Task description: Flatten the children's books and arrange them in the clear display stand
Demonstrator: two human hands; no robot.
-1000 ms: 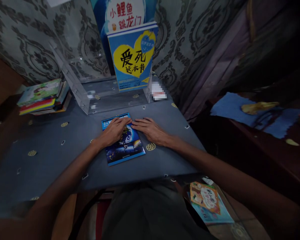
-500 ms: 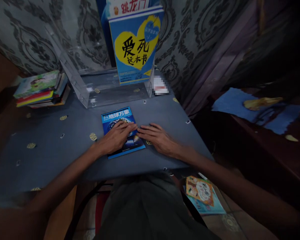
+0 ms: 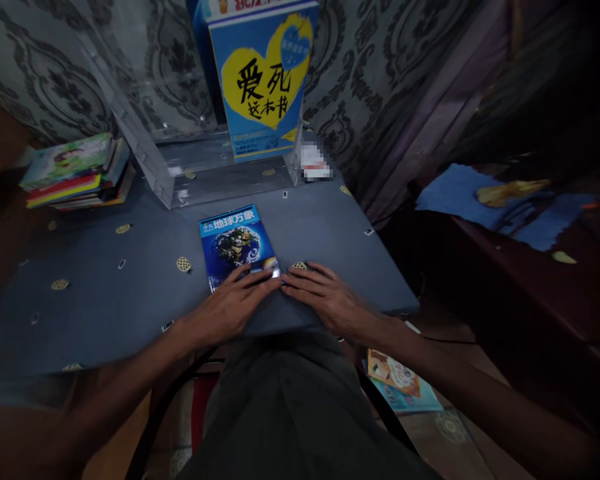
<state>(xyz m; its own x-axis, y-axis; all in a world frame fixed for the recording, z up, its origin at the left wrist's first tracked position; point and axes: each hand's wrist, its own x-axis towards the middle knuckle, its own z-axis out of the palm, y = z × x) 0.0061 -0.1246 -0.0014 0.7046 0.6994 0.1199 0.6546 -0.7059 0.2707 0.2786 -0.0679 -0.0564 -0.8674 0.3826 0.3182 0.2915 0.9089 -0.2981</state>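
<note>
A blue book with a globe on its cover lies closed on the grey-blue tablecloth. My left hand rests across the book's lower part, fingers stretched out flat, hiding its near edge. My right hand lies just beside the book's lower right corner, palm down with the fingers extended. The fingertips of both hands meet or nearly meet at that corner. Neither hand grasps anything.
A clear acrylic book stand at the back holds upright books, the front one a blue book with a yellow heart. A stack of books sits at the left. More books lie on the floor at the right.
Both hands have slid toward me, down the book; the globe on its cover is now uncovered. The whole view has shifted slightly. The book stays flat on the table.
</note>
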